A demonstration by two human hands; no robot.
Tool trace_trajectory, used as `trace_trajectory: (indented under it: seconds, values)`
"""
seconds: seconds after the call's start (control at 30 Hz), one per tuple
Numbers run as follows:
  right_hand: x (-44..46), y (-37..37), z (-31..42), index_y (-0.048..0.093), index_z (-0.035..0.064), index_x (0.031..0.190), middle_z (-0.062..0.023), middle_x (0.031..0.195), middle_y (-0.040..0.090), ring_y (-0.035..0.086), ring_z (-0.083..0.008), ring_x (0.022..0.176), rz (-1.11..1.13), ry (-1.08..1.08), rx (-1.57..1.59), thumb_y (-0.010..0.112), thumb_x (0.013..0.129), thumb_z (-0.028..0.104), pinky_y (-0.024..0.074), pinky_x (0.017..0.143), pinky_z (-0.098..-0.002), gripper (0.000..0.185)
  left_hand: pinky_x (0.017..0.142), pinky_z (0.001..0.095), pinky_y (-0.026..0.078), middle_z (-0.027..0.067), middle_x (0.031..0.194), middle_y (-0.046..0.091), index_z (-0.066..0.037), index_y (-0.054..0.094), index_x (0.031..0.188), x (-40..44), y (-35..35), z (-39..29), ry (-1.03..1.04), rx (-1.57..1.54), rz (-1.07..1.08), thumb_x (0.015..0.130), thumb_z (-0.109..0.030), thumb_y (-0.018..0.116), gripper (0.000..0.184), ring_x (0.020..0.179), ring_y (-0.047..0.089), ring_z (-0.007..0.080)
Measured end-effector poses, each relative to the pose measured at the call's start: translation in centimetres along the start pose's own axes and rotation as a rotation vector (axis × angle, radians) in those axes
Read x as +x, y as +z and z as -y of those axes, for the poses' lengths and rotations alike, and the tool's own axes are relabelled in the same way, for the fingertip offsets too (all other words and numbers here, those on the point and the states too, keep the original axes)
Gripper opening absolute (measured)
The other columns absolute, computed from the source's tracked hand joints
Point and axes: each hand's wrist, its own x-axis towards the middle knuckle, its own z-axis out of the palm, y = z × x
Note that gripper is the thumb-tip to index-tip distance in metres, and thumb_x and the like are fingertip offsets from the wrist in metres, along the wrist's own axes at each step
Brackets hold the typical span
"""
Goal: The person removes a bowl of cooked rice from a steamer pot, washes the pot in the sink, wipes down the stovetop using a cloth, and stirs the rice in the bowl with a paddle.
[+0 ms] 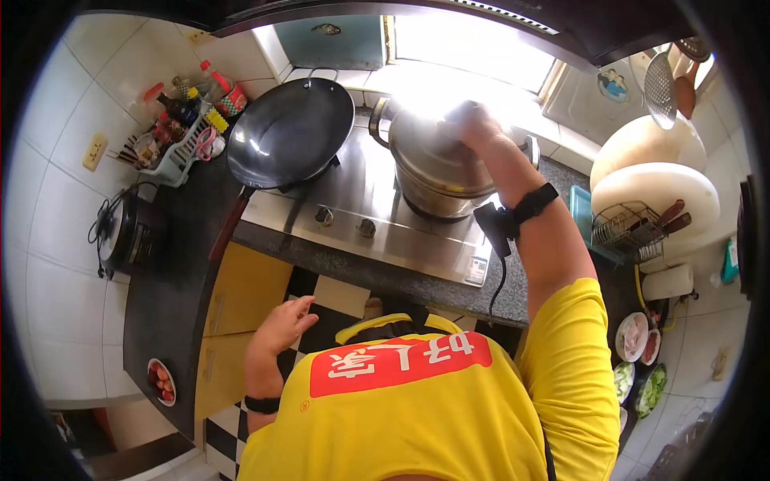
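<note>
Head view: right hand (pixel 473 127) at pot lid (pixel 423 144), grip unclear in glare; left hand (pixel 284 325) empty, relaxed; likely lid-handling, next needing firm hold.

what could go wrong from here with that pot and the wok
The bare right hand is at the top of the pot, so it might get burned if the pot is hot; glare hides its grip. The black cable dangling by the right forearm could snag as the arm moves. The wok has its handle jutting past the front of the stove, where a bump might swing it.
</note>
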Motion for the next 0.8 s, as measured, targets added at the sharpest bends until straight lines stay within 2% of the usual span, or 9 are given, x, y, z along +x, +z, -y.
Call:
trace_trajectory:
  seconds: [0.2, 0.23, 0.3, 0.37, 0.43, 0.57, 0.63, 0.73, 0.8]
  values:
    - [-1.8, -4.0, 1.6, 0.064, 0.0072, 0.105, -0.0171, 0.101, 0.063, 0.061, -0.0301, 0.093, -0.302, -0.023, 0.128, 0.071, 0.067, 0.041, 0.0473, 0.085, -0.0374, 0.051, 0.081, 0.0359, 0.047, 0.0178, 0.108, 0.059, -0.005, 0.050, 0.121, 4.2, -3.6, 0.3, 0.137, 0.073, 0.015, 0.086, -0.024, 0.058, 0.040, 0.095, 0.059, 0.0305]
    - [-2.4, -4.9, 1.5, 0.064, 0.0059, 0.102, -0.0138, 0.093, 0.064, 0.062, -0.0237, 0.083, -0.437, -0.098, 0.092, 0.072, 0.066, 0.029, 0.0485, 0.076, -0.0323, 0.043, 0.078, 0.0361, 0.048, 0.0175, 0.104, 0.060, -0.005, 0.051, 0.119, 5.0, -4.0, 0.1, 0.238, 0.069, 0.005, 0.086, -0.024, 0.058, 0.039, 0.090, 0.060, 0.0311]
    - [-4.8, -8.0, 1.2, 0.064, 0.0053, 0.102, -0.0105, 0.090, 0.064, 0.061, -0.0169, 0.081, -0.483, -0.065, 0.219, 0.075, 0.068, 0.031, 0.0478, 0.075, -0.0288, 0.044, 0.077, 0.0348, 0.049, 0.0178, 0.103, 0.060, -0.004, 0.052, 0.118, 6.3, -4.6, -1.3, 0.289, 0.033, 0.028, 0.086, -0.023, 0.059, 0.038, 0.088, 0.060, 0.0293]
    - [-8.8, -11.3, 0.7, 0.064, 0.0053, 0.101, -0.0154, 0.096, 0.064, 0.062, -0.0243, 0.091, -0.484, -0.075, 0.258, 0.074, 0.068, 0.036, 0.0470, 0.082, -0.0315, 0.046, 0.076, 0.0340, 0.049, 0.0174, 0.101, 0.061, -0.004, 0.052, 0.118, 7.7, -5.4, -3.2, 0.362, -0.017, 0.058, 0.085, -0.022, 0.060, 0.038, 0.087, 0.061, 0.0274]
    - [-13.5, -13.3, -0.5, 0.063, 0.0041, 0.101, -0.0106, 0.093, 0.064, 0.060, -0.0170, 0.088, -0.526, -0.043, 0.281, 0.073, 0.072, 0.028, 0.0460, 0.079, -0.0275, 0.039, 0.075, 0.0324, 0.049, 0.0159, 0.098, 0.062, -0.003, 0.053, 0.117, 9.0, -6.2, -5.2, 0.410, -0.019, 0.077, 0.085, -0.019, 0.060, 0.037, 0.086, 0.062, 0.0242]
    - [-21.7, -13.5, -3.9, 0.061, 0.0020, 0.105, -0.0031, 0.094, 0.061, 0.056, -0.0110, 0.085, -0.588, 0.323, 0.595, 0.071, 0.076, 0.019, 0.0448, 0.078, -0.0245, 0.035, 0.069, 0.0257, 0.048, 0.0094, 0.091, 0.063, -0.003, 0.055, 0.115, 13.0, -6.6, -8.7, 0.592, -0.145, 0.129, 0.088, -0.019, 0.058, 0.031, 0.081, 0.060, 0.0131]
    - [-24.5, -11.5, -7.0, 0.054, 0.0012, 0.117, -0.0059, 0.107, 0.059, 0.057, -0.0169, 0.097, -0.707, 0.345, 1.042, 0.062, 0.084, 0.017, 0.0438, 0.088, -0.0301, 0.037, 0.068, 0.0225, 0.047, 0.0048, 0.093, 0.063, -0.005, 0.055, 0.117, 14.5, -6.2, -11.2, 0.608, -0.274, 0.208, 0.092, -0.024, 0.054, 0.031, 0.081, 0.058, 0.0097]
    - [-26.0, -8.0, -9.2, 0.039, 0.0054, 0.132, -0.0100, 0.128, 0.049, 0.051, -0.0215, 0.112, -0.922, -0.029, 1.752, 0.058, 0.087, 0.026, 0.0409, 0.098, -0.0362, 0.053, 0.068, 0.0222, 0.047, 0.0049, 0.092, 0.063, -0.004, 0.055, 0.116, 15.4, -5.0, -15.6, 0.590, -0.303, 0.361, 0.092, -0.022, 0.053, 0.030, 0.080, 0.059, 0.0098]
    - [-26.8, -6.9, -7.9, 0.039, 0.0056, 0.131, -0.0100, 0.127, 0.049, 0.051, -0.0215, 0.112, -0.910, -0.124, 1.977, 0.058, 0.087, 0.026, 0.0413, 0.097, -0.0362, 0.052, 0.067, 0.0225, 0.048, 0.0049, 0.093, 0.063, -0.004, 0.054, 0.116, 15.1, -4.0, -18.2, 0.593, -0.290, 0.442, 0.093, -0.021, 0.052, 0.029, 0.079, 0.060, 0.0100]
